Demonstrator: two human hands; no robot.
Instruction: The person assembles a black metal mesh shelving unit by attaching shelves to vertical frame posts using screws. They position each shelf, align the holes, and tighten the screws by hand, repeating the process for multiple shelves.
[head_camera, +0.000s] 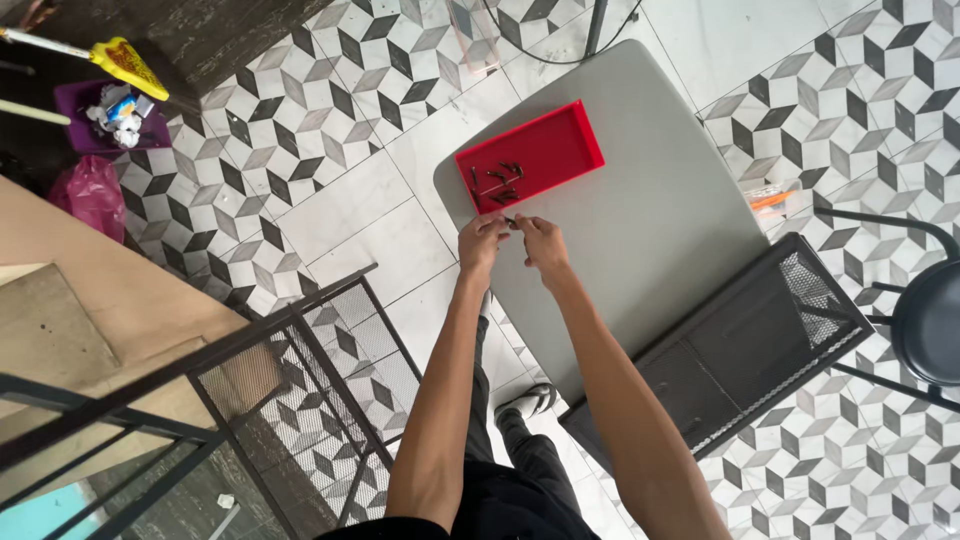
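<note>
Red tray (560, 135) w/ dark screws (497, 183); left hand (482, 243), right hand (540, 240) pinch small screw (512, 222).

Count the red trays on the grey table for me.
1. The single red tray lies on the grey table near its far-left edge, just beyond both hands, with small dark screws gathered in its near corner. No other tray shows.

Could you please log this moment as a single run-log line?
left hand: pinching small dark part | right hand: pinching same part | red tray: holds dark screws | surface: grey table
</note>
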